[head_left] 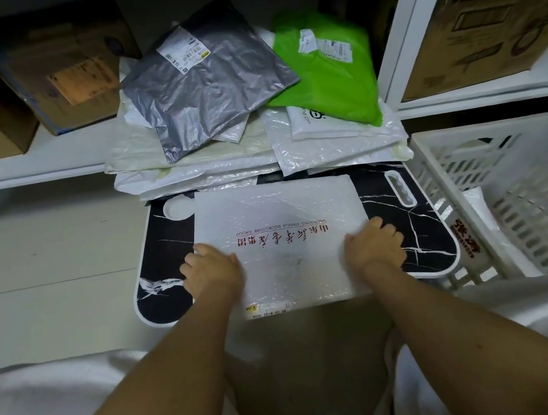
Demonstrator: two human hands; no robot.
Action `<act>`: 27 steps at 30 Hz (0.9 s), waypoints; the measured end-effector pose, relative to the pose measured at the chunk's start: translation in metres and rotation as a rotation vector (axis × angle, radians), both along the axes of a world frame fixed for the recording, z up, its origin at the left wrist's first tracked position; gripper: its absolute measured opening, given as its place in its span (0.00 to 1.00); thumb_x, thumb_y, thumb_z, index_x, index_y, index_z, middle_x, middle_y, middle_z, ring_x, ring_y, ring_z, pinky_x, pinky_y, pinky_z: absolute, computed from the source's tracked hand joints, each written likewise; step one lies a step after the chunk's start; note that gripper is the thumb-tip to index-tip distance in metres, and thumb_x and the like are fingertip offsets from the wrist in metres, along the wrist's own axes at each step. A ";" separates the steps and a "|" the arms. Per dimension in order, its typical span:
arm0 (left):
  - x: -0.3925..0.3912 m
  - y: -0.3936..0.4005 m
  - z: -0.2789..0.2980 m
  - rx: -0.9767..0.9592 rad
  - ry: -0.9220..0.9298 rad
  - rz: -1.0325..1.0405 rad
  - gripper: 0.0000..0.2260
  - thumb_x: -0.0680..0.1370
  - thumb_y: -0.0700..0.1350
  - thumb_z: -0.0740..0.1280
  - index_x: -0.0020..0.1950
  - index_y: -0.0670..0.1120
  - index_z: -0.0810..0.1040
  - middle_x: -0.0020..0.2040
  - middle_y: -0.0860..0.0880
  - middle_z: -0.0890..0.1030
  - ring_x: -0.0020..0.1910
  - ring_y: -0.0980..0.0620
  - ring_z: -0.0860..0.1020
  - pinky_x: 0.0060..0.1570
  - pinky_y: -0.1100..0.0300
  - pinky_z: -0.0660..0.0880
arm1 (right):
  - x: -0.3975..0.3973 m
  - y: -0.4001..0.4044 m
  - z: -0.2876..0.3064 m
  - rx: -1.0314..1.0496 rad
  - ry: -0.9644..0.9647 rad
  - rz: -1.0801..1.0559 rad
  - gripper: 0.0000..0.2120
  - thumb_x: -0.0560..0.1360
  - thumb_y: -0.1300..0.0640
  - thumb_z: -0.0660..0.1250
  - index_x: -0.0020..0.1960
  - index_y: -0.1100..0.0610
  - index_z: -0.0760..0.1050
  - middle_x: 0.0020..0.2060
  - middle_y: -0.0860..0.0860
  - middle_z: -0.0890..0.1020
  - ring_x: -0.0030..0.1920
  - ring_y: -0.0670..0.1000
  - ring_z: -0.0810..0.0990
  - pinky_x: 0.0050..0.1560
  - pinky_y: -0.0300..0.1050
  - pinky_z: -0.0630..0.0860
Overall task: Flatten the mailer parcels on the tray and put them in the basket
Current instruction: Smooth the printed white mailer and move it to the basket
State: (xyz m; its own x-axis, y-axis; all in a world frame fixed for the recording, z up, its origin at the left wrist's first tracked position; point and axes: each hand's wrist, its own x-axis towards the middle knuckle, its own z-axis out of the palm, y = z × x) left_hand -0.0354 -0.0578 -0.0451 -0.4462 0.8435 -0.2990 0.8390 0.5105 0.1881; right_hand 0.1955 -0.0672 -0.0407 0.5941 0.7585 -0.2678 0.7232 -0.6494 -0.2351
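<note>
A white bubble mailer [277, 217] with red print lies flat on the black marble-pattern tray [421, 241], its near edge hanging over the tray's front. My left hand [211, 273] grips the mailer's left edge, fingers curled round it. At the right edge my right hand [375, 246] grips the mailer the same way, thumb on top. Behind the tray is a pile of mailers: a grey one [205, 78], a green one [327, 66] and several white ones [334, 144]. The white slatted basket [538, 175] stands to the right, with a white mailer with red print [475, 227] inside.
Cardboard boxes sit on the white shelf at the left [55, 72] and on the right shelf [497, 17]. A white shelf post [409, 28] rises between the pile and the right box. Pale floor [49, 269] lies left of the tray.
</note>
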 end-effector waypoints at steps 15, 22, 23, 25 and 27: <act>0.013 -0.022 0.079 0.011 -0.055 0.111 0.22 0.77 0.45 0.61 0.70 0.48 0.60 0.64 0.38 0.68 0.62 0.40 0.69 0.60 0.46 0.68 | 0.000 -0.019 0.077 -0.013 0.074 0.127 0.25 0.77 0.58 0.57 0.73 0.53 0.59 0.64 0.58 0.74 0.63 0.61 0.73 0.58 0.54 0.72; 0.033 -0.031 0.143 0.061 -0.062 0.032 0.19 0.75 0.46 0.63 0.65 0.43 0.72 0.63 0.43 0.75 0.60 0.43 0.74 0.59 0.50 0.69 | 0.012 -0.029 0.148 0.046 -0.013 0.172 0.20 0.76 0.59 0.60 0.67 0.57 0.71 0.66 0.56 0.73 0.66 0.59 0.72 0.61 0.54 0.71; 0.037 -0.032 0.152 0.093 -0.055 0.017 0.19 0.75 0.45 0.63 0.65 0.43 0.73 0.62 0.43 0.75 0.60 0.43 0.75 0.58 0.51 0.70 | 0.016 -0.031 0.158 0.062 -0.022 0.162 0.20 0.76 0.59 0.60 0.67 0.57 0.71 0.67 0.57 0.73 0.66 0.59 0.72 0.61 0.53 0.71; 0.045 -0.036 0.170 0.175 -0.061 -0.010 0.17 0.75 0.45 0.63 0.63 0.43 0.74 0.61 0.43 0.77 0.59 0.42 0.76 0.58 0.51 0.71 | 0.026 -0.038 0.177 0.113 -0.034 0.149 0.20 0.76 0.59 0.60 0.68 0.58 0.71 0.67 0.57 0.73 0.66 0.59 0.73 0.61 0.53 0.71; 0.054 -0.035 0.185 0.258 -0.082 -0.034 0.17 0.74 0.45 0.63 0.62 0.43 0.74 0.61 0.43 0.77 0.59 0.42 0.76 0.58 0.50 0.72 | 0.038 -0.042 0.194 0.188 -0.046 0.134 0.19 0.77 0.59 0.59 0.67 0.57 0.71 0.66 0.57 0.74 0.65 0.58 0.73 0.61 0.51 0.71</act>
State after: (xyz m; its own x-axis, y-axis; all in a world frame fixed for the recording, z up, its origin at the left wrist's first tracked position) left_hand 0.0184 -0.0928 0.1397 -0.3992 0.9106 -0.1064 0.8315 0.4085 0.3764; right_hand 0.2339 -0.1096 0.1534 0.4931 0.8654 -0.0892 0.8126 -0.4948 -0.3079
